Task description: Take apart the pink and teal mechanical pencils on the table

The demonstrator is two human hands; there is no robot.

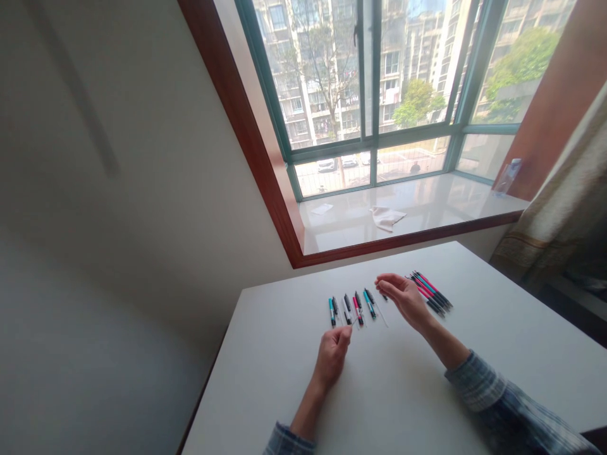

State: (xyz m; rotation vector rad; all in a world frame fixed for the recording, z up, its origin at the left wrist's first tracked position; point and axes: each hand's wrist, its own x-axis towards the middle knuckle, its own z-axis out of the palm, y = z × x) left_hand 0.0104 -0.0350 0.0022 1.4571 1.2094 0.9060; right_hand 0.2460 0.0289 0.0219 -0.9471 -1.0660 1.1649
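A: Where are the pen parts (355, 306) found?

B: Below the centre of the frame and slightly to the right, where turquoise, pink and black barrels are laid in a loose row beside thin, pale rods.

A: How are such parts expected to handle?

B: As light and stiff, it is judged. The smooth barrels, probably plastic, may be rolled by a nudge and are best taken at mid-length; the slim rods could be bent and are better lifted by the fingertips.

A: And the grip?

B: At lower centre, a thin sliver (355, 321) appears to be pinched between the thumb and curled forefinger of the left hand (333, 355). The right hand (403, 297) is held just right of the row, fingers drawn together; whether anything is grasped there cannot be told.

A: What is shown farther out?

B: Slender pens (430, 292) are bunched slantwise beyond the right hand. A smooth white table (389, 392) is spread beneath. Above, a crumpled pale cloth (386, 218) is left on a glossy sill (341, 235), edged by red-brown wood trim (246, 133); at the right edge, a heavy curtain (550, 183) is hung in folds.
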